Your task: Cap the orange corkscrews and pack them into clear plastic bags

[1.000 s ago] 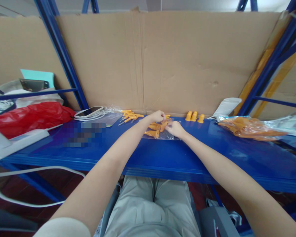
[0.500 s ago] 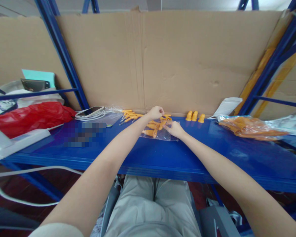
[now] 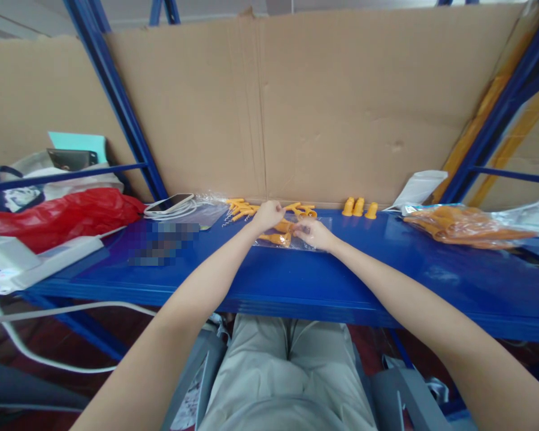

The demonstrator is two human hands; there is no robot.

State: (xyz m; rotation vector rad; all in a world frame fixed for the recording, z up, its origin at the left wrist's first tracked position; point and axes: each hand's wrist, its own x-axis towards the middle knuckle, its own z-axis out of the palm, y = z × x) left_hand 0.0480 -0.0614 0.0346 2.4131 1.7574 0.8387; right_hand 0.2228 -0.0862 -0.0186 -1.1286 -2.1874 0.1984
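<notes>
A clear plastic bag lies on the blue shelf with yellow bell-shaped corkscrew parts in it. My right hand is at the bag's right part, fingers closed on the plastic beside a yellow part. Over the bag's far left side is my left hand, its fingers curled together; what they hold, if anything, is hidden. Just behind the bag are more yellow pieces. To the left of my left hand lie several yellow corkscrews with metal spirals.
Three yellow bell-shaped pieces stand at the back right. Beyond them is a plastic bag of orange-yellow items. At left are a phone with a white cable, a red bag and a white power strip. Cardboard walls the back.
My left hand has moved left and slightly nearer, over the bag's left side. My right hand stays at the bag, fingers a little more gathered. The view has shifted slightly.
</notes>
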